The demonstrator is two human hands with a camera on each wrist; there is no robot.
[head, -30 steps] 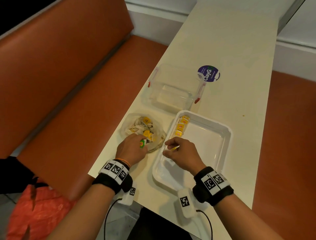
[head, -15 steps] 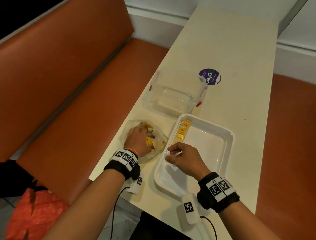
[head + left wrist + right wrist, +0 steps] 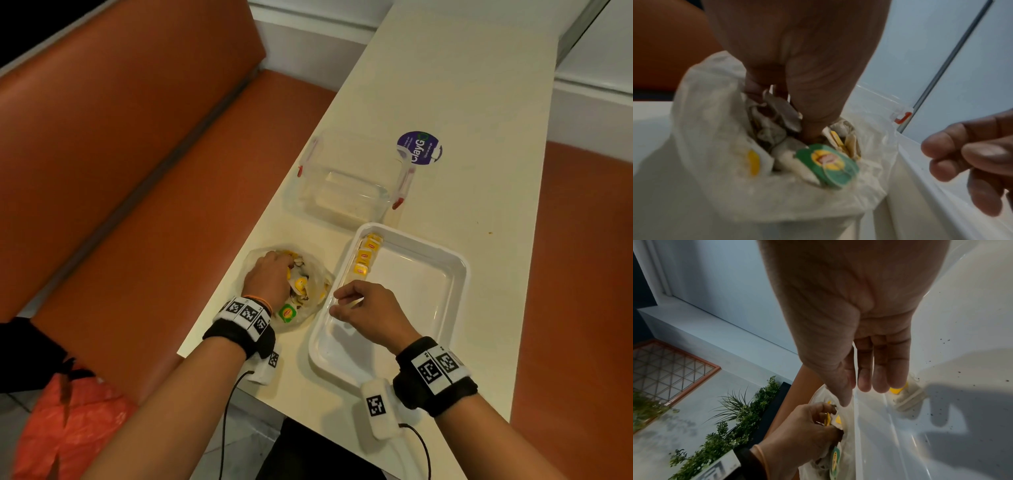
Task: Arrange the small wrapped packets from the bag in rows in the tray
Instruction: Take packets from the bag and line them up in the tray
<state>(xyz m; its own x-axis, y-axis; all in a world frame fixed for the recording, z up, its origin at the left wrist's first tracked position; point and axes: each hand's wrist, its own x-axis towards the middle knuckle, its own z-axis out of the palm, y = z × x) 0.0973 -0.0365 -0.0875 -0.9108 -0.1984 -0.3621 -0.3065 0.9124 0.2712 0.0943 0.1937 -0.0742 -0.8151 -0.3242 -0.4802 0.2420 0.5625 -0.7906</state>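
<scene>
My right hand [image 3: 371, 313] hung over the near-left part of the white tray [image 3: 455, 291], above the rim closest to the bag. In the right wrist view its fingers were extended and lax, holding nothing, their tips just short of a yellow packet [image 3: 906, 392] lying on the tray floor against the left wall. Dark specks were scattered over the tray floor in that view.

At nine o'clock from that hand, my left hand [image 3: 270, 281] was down inside the clear plastic bag [image 3: 315, 301], which sat on the cream table [image 3: 479, 102] just beside the tray's left rim. The left wrist view showed the fingers [image 3: 818, 113] curled in among the loose packets; whether they had actually closed on one I could not tell. A green-labelled packet [image 3: 828, 165] sat at the near side of the bag's mouth, at six o'clock from the fingers, apart from them.

Further out, at twelve o'clock from my right hand, a row of yellow packets [image 3: 364, 257] ran along the tray's left wall up to its far-left corner.

Beyond the tray, a clear plastic container [image 3: 346, 178] with red clips stood on the table. At its two o'clock, a round purple sticker [image 3: 419, 147] lay flat on the tabletop. An orange bench [image 3: 137, 171] ran along the table's left side.
</scene>
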